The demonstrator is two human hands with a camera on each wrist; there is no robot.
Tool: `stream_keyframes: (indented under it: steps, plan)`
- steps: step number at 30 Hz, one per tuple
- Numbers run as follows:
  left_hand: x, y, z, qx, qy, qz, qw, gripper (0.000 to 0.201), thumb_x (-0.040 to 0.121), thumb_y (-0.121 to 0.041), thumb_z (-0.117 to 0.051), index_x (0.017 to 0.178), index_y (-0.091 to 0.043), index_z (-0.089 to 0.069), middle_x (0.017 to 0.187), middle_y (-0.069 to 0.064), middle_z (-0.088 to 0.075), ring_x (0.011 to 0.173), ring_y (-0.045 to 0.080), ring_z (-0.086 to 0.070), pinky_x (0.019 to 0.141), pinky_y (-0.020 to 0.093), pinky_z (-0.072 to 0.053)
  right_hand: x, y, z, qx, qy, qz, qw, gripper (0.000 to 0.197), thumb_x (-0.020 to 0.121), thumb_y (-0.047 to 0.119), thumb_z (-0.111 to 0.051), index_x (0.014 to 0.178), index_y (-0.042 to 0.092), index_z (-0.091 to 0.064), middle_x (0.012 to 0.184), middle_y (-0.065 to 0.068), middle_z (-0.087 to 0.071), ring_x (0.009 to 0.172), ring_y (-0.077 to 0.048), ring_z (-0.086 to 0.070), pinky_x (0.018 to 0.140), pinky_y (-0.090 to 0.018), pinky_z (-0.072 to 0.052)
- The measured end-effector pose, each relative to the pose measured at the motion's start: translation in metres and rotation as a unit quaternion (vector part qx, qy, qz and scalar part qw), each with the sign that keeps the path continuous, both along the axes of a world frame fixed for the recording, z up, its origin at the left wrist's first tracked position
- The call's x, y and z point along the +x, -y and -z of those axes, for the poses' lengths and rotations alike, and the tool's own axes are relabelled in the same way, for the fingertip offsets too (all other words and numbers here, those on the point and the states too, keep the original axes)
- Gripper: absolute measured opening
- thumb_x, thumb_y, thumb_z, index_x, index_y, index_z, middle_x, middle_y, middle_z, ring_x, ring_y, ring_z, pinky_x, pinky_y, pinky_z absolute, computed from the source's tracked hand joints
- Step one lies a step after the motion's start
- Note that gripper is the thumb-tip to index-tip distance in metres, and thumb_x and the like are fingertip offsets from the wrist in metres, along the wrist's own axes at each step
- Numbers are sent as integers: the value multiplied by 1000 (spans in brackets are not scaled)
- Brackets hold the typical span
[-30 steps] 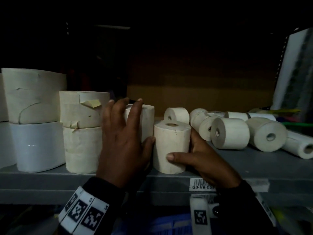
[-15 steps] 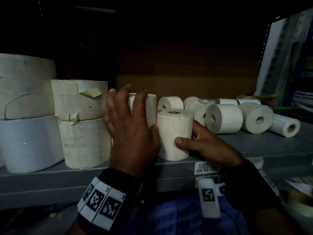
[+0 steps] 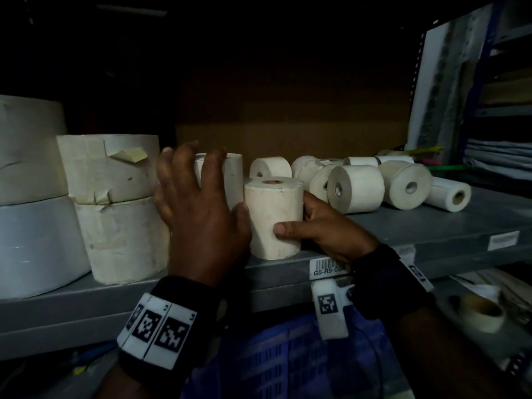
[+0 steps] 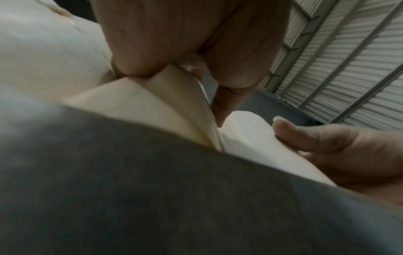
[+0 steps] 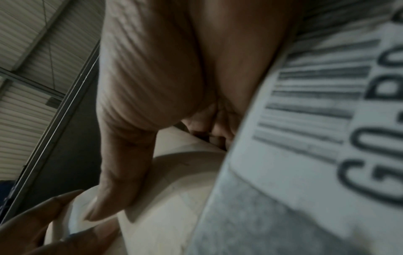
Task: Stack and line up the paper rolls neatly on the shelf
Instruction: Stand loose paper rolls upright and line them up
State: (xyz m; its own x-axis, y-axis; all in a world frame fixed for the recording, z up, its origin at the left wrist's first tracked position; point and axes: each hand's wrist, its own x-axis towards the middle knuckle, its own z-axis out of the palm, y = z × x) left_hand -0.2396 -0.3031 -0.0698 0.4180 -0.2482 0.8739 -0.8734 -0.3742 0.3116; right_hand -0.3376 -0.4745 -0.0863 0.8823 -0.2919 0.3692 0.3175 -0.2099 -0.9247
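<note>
A cream paper roll stands upright at the front edge of the grey shelf. My right hand grips it, thumb across the front and fingers behind. The right wrist view shows that thumb pressed on the roll. A second upright roll stands just behind and to the left. My left hand rests on it with spread, nearly straight fingers, and its thumb touches the front roll. Several more small rolls lie on their sides to the right.
Two wide taped rolls are stacked left of my hands, with bigger white rolls beyond them. A barcode label sits on the shelf's front lip. A blue crate is below. Papers lie at far right.
My left fingers have spread wider over the back roll. The right hand keeps the same hold on the front roll, which stays near the shelf edge. The head view has shifted.
</note>
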Motion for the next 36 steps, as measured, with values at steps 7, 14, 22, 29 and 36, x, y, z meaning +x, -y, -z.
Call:
stream_keyframes:
  steps: [7, 14, 22, 29, 36]
  plan:
    - [-1, -5, -1, 22, 33, -51, 998, 75, 73, -38, -74, 139, -24, -40, 147, 8, -28, 143, 32, -17, 106, 59, -31, 7, 11, 8, 4, 4, -1, 1000, 79, 74, 22, -87, 142, 23, -47, 132, -3, -65, 122, -23, -62, 102, -52, -50]
    - [2, -9, -4, 61, 46, -80, 994, 77, 75, -42, -74, 140, -18, -41, 148, 14, -30, 140, 35, -23, 114, 49, -27, 7, 20, 7, 54, 28, -23, 998, 69, 81, 9, -78, 141, 20, -47, 127, -4, -68, 114, -19, -67, 93, -42, -57]
    - [-14, -6, -16, 61, 0, -94, 994, 81, 69, -30, -82, 137, -16, -41, 143, 11, -34, 136, 30, -29, 111, 46, -35, 7, 19, 12, -20, 16, -31, 999, 86, 63, 41, -91, 138, 27, -50, 127, 4, -68, 115, -15, -66, 97, -47, -55]
    - [-40, 5, -45, 213, -13, -267, 940, 84, 75, -49, -70, 141, -20, -27, 149, 12, -27, 140, 37, -22, 107, 61, -30, 1, 12, 3, 55, 41, -42, 997, 101, 66, 42, -88, 150, 24, -35, 129, 3, -66, 112, -18, -66, 98, -47, -53]
    - [-26, 3, -44, 276, -3, -246, 929, 81, 78, -48, -63, 146, -26, -25, 152, 9, -25, 143, 35, -15, 110, 64, -20, 8, 10, 2, 80, 31, -69, 994, 98, 74, 70, -67, 155, 43, -18, 151, 14, -45, 129, -8, -51, 111, -43, -41]
